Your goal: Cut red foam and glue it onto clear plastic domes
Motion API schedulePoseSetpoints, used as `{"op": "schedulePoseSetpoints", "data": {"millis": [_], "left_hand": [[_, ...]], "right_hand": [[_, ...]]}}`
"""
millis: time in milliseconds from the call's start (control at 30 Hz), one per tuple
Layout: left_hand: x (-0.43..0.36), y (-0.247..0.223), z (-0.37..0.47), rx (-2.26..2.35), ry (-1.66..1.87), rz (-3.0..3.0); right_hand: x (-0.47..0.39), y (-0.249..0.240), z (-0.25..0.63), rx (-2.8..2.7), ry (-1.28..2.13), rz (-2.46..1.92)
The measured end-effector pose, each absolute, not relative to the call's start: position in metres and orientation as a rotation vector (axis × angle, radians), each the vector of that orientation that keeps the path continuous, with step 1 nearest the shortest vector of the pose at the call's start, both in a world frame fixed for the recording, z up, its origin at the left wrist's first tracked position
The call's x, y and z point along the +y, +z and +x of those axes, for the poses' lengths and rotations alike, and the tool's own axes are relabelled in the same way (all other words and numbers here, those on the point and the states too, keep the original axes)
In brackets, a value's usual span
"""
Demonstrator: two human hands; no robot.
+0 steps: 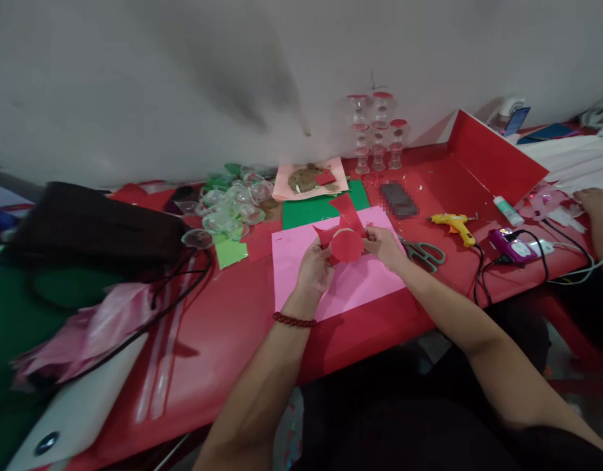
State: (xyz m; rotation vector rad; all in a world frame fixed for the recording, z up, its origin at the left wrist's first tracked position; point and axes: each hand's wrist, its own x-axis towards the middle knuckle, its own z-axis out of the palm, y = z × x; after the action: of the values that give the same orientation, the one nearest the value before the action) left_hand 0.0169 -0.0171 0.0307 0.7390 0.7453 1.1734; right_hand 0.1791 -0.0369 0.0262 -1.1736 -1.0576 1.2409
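Over a pink sheet (301,288), my left hand (315,269) pinches the left side of a red paper disc (346,245). My right hand (382,247) has its fingers closed at the right side of the same disc. A strip of red paper (348,212) rises behind the disc; whether it is joined to the disc cannot be made out. Green-handled scissors (424,255) lie just right of my right hand. Behind the pink sheet lie a green sheet (306,212) and light pink paper (284,186) bearing a brown lump (304,178).
Clear plastic cups (237,206) are heaped at left, beside a black bag (100,219). Stacked cups (379,134) stand by the wall. A yellow glue gun (453,226), purple power adapter (512,247) with cables and red box (492,157) are at right. Another person's hand (596,203) rests far right.
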Motion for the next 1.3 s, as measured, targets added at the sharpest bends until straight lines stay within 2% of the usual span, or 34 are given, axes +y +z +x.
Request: {"op": "schedulePoseSetpoints", "data": {"millis": [300, 500, 700, 1133, 1300], "left_hand": [[-0.014, 0.028, 0.018, 0.744, 1.186, 0.757], [-0.01, 0.022, 0.019, 0.737, 1.15, 0.743], [-0.009, 0.018, 0.026, 0.748, 1.181, 0.756], [-0.015, 0.047, 0.016, 0.85, 1.16, 0.532], [-0.019, 0.049, 0.008, 0.728, 1.146, 0.509]], "right_hand": [[-0.039, 0.025, 0.177, -0.972, 1.327, -1.102], [-0.035, 0.02, 0.176, -0.985, 1.211, -1.146], [-0.035, 0.023, 0.175, -0.925, 1.261, -1.211], [-0.031, 0.022, 0.156, -0.877, 1.221, -1.107], [-0.036, 0.015, 0.152, -0.949, 1.096, -1.159]]}}
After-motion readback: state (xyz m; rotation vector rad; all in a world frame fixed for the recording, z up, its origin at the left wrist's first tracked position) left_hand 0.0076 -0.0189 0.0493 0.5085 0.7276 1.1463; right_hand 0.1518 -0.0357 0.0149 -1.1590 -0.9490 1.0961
